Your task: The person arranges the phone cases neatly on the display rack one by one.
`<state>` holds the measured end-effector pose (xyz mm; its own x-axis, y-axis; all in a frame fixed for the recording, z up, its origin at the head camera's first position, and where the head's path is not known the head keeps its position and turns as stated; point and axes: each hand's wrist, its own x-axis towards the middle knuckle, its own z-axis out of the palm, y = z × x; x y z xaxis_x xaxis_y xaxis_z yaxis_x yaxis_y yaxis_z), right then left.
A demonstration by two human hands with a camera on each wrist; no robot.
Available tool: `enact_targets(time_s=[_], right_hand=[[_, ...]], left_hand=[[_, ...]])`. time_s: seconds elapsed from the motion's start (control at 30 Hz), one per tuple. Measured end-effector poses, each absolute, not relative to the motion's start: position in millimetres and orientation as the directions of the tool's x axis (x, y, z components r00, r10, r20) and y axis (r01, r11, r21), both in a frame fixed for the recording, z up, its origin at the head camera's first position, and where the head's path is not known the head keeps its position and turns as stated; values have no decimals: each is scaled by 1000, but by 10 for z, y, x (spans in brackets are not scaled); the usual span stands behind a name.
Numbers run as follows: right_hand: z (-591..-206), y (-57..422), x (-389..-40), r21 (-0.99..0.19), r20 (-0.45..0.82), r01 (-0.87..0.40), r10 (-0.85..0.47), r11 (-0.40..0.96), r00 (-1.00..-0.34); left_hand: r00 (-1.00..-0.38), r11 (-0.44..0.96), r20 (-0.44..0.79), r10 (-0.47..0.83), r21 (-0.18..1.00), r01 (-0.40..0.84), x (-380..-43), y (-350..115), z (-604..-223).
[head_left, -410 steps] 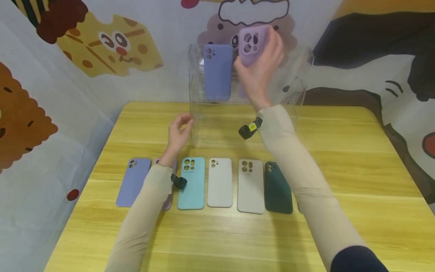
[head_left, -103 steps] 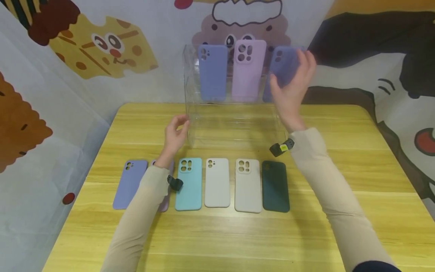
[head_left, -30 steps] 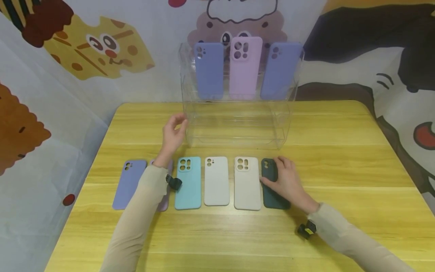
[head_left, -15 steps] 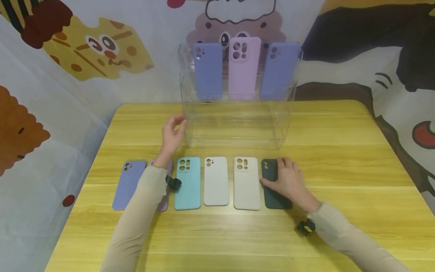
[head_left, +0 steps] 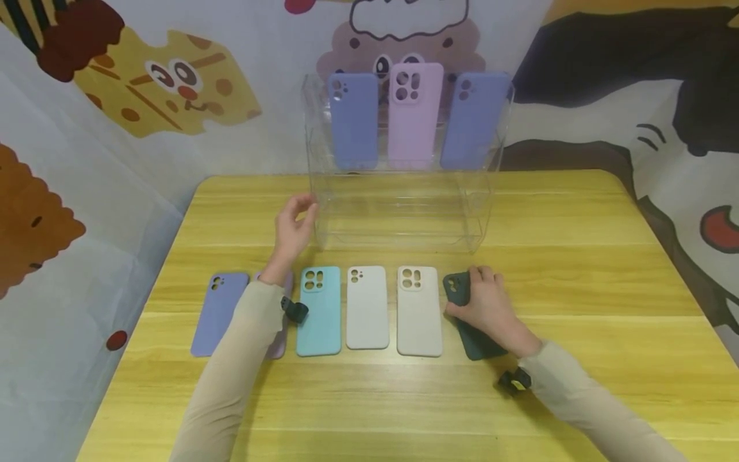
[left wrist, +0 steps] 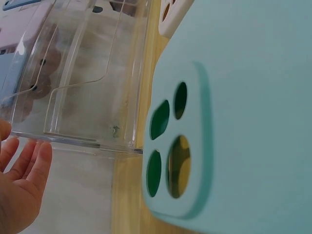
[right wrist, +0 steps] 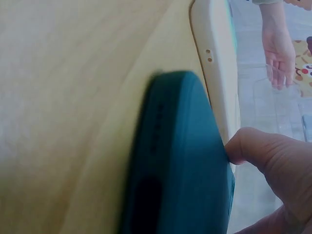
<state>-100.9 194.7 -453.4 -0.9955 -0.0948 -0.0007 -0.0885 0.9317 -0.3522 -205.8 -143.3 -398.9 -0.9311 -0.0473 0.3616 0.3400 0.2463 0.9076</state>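
My right hand (head_left: 491, 308) grips a dark green phone case (head_left: 476, 340) by its sides, thumb on the left edge and fingers on the right. The case is turned askew; in the right wrist view its bottom end (right wrist: 170, 112) looks raised off the table. My left hand (head_left: 293, 231) rests its fingertips against the left side of a clear acrylic display stand (head_left: 398, 215), the fingers only loosely bent. On the stand's upper tier lean a blue-purple case (head_left: 355, 122), a pink case (head_left: 414, 128) and a second blue-purple case (head_left: 475, 122).
Cases lie in a row on the wooden table (head_left: 577, 269): blue-purple (head_left: 219, 314), purple (head_left: 280, 337) partly under my left forearm, turquoise (head_left: 319, 321), white (head_left: 367, 314) and cream (head_left: 419, 317). A cartoon-printed cloth (head_left: 277, 51) hangs behind.
Earlier, the pink case, then the right blue-purple case went onto the stand. My right hand came down to the dark green case, which has since turned, its lower end swinging right. Left hand stays put.
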Motion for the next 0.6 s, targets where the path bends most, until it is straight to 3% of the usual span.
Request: enact_targets(time_s=[0.6], right_hand=[[-4335, 1918, -1059, -459, 161, -183, -120, 869, -980]], left_hand=[[-920, 252, 388, -46, 896, 365, -2042, -1432, -3974]])
